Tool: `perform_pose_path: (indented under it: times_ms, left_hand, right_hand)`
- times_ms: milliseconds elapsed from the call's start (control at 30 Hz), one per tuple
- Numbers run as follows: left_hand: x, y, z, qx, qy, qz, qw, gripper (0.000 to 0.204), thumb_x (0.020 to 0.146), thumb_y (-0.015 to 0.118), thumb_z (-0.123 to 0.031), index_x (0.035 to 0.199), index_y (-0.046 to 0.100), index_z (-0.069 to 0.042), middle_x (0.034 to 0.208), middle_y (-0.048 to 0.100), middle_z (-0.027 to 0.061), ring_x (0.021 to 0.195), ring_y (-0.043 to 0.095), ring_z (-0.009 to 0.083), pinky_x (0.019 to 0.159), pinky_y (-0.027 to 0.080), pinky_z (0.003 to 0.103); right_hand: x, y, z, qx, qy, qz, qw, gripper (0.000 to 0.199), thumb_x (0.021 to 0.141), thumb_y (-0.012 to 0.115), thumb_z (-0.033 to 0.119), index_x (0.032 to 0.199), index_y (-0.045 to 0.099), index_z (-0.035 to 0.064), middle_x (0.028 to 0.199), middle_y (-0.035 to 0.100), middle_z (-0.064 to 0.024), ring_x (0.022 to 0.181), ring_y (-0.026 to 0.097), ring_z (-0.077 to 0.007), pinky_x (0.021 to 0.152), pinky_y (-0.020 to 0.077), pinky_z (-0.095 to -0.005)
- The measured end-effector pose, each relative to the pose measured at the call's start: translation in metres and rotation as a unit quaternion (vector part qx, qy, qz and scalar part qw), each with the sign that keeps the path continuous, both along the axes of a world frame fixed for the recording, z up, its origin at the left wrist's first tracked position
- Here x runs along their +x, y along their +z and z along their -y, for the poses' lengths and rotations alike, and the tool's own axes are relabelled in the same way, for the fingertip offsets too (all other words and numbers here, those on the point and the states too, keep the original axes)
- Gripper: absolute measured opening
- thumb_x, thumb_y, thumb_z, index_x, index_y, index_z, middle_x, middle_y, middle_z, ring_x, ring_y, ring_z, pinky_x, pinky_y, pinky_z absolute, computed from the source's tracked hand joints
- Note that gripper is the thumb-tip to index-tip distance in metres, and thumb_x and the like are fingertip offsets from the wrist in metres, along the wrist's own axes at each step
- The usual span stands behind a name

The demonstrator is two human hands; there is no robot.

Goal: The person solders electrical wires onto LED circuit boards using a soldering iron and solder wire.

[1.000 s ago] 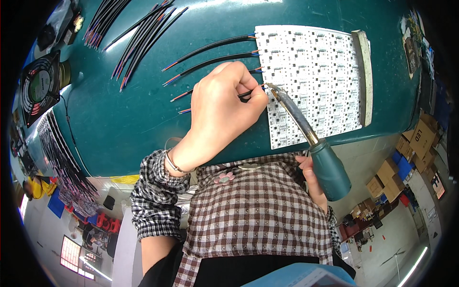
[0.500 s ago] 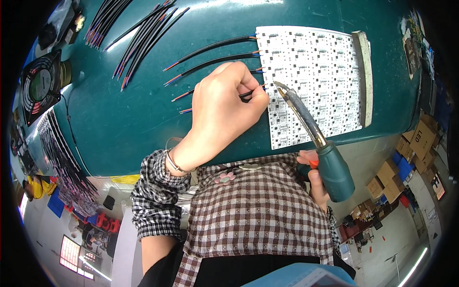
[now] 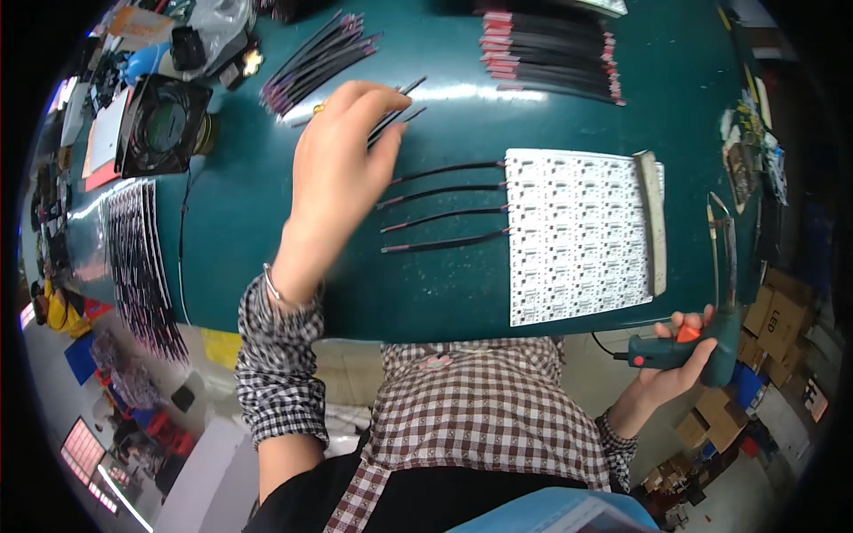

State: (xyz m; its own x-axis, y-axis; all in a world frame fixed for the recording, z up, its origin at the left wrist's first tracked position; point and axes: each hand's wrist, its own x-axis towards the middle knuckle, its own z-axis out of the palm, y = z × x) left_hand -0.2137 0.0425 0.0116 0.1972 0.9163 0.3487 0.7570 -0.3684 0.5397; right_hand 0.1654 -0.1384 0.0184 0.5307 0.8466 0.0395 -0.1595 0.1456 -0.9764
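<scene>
My left hand (image 3: 333, 169) reaches out over the green table (image 3: 267, 222), its fingertips on loose black wires (image 3: 395, 111) near a bundle. Whether it grips one I cannot tell. My right hand (image 3: 671, 360) holds a teal soldering gun (image 3: 711, 320) off the table's near right edge, tip pointing away from me. A white panel of small circuit boards (image 3: 577, 235) lies on the table. Several black wires (image 3: 444, 206) run from its left edge, side by side.
A bundle of black wires (image 3: 315, 62) lies at the back, another (image 3: 551, 44) at back right. A black fan (image 3: 160, 124) stands at far left, with rows of wires (image 3: 133, 258) below it. Cardboard boxes (image 3: 782, 315) sit on the floor at right.
My left hand has left the panel's edge and moved up-left to the loose wires. My right hand has drawn the soldering gun off the panel, out to the right past the table edge.
</scene>
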Motion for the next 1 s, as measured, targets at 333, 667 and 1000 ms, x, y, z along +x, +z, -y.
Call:
perform_pose_path:
  times_ms: [333, 667, 1000]
  left_hand:
    - [-0.042, -0.043, -0.014, -0.091, 0.020, -0.084, 0.992, 0.015, 0.084, 0.065, -0.008, 0.086, 0.052, -0.001, 0.082, 0.056, 0.0148, 0.080, 0.057, 0.0342, 0.070, 0.045, 0.042]
    - [-0.019, -0.011, -0.016, -0.084, 0.068, 0.015, 0.994, 0.022, 0.091, 0.049, -0.008, 0.111, 0.059, -0.003, 0.105, 0.065, 0.0189, 0.098, 0.063, 0.0353, 0.085, 0.048, 0.039]
    - [-0.002, -0.045, -0.002, -0.133, 0.069, -0.023, 0.988, 0.018, 0.080, 0.072, -0.017, 0.088, 0.065, -0.002, 0.085, 0.059, 0.0144, 0.077, 0.061, 0.0340, 0.067, 0.049, 0.042]
  right_hand:
    - [0.039, 0.056, -0.002, 0.086, -0.186, 0.016, 0.979, 0.039, 0.100, 0.052, 0.025, 0.127, 0.051, -0.0031, 0.097, 0.064, -0.0111, 0.086, 0.067, -0.0221, 0.061, 0.0617, -0.0340]
    - [0.061, 0.070, -0.007, 0.106, -0.068, 0.032, 0.992, 0.047, 0.102, 0.047, 0.035, 0.132, 0.048, -0.0015, 0.107, 0.063, -0.0107, 0.098, 0.063, -0.0199, 0.069, 0.0601, -0.0316]
    - [-0.020, -0.010, -0.017, -0.011, 0.073, -0.106, 0.992, 0.047, 0.102, 0.048, 0.032, 0.131, 0.047, -0.0044, 0.102, 0.061, -0.0109, 0.092, 0.061, -0.0186, 0.066, 0.0607, -0.0284]
